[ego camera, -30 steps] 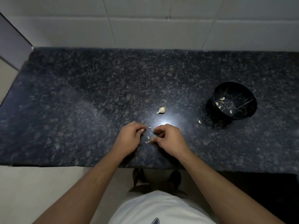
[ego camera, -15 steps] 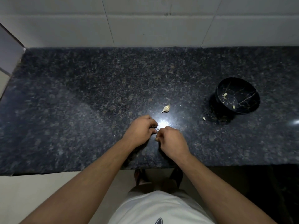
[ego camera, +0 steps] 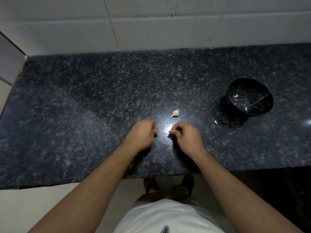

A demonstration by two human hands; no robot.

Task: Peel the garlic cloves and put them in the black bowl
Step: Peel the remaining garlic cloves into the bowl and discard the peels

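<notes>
My right hand [ego camera: 186, 134] pinches a small garlic clove [ego camera: 170, 131] at its fingertips, just above the bright glare on the counter. My left hand [ego camera: 143, 133] is a short gap to its left, blurred, with fingers curled; I see nothing in them. An unpeeled garlic piece [ego camera: 175, 113] lies on the counter just beyond my hands. The black bowl [ego camera: 262, 105] with gold veins stands at the right and holds a few peeled cloves [ego camera: 236, 96]. A single clove [ego camera: 215, 122] lies on the counter left of the bowl.
The dark speckled granite counter [ego camera: 84, 115] runs to a white tiled wall [ego camera: 151, 27] at the back. Its front edge is right below my forearms. Tiny peel scraps lie near the glare.
My hands were together on the clove half a second ago; now they have pulled apart, the left one moving left. The clove stays with the right hand.
</notes>
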